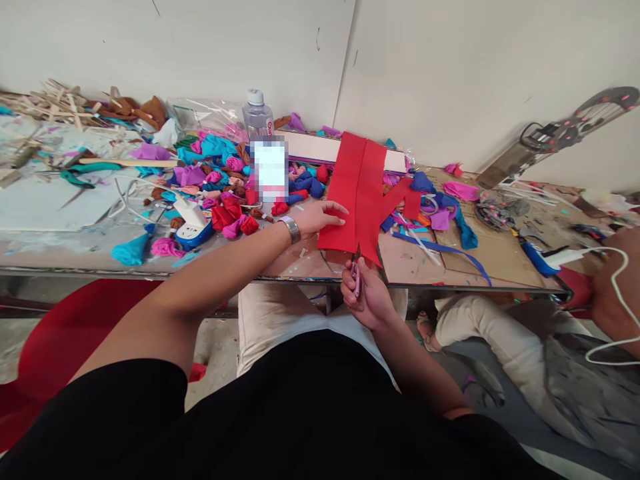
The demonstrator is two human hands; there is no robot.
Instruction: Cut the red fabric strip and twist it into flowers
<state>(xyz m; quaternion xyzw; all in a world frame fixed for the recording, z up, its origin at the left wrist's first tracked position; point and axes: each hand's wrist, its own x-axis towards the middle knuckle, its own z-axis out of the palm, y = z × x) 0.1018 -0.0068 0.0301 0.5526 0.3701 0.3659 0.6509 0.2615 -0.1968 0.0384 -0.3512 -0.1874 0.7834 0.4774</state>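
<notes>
A long red sheet (345, 180), fabric or crepe paper, lies across the table with a lengthwise line down its middle. My right hand (367, 293) is closed round the pink handles of a pair of scissors (357, 277), whose blades are at the sheet's near edge, by that line. My left hand (323, 219) rests on the sheet's left side, palm down with its fingers stretched out and apart. A red strip (399, 199) lies just right of the sheet. Rolled and bunched pieces in blue, pink, red and brown (227, 213) spread over the table to the left.
A clear bottle (257, 120) stands behind a blurred phone (270, 170). Left are a blue-white power strip (194, 233), green-handled pliers (85, 175) and wooden sticks (70, 107). At right, another person's arm (617, 287) is near a white cable (623, 273) and a second blue power strip (540, 260).
</notes>
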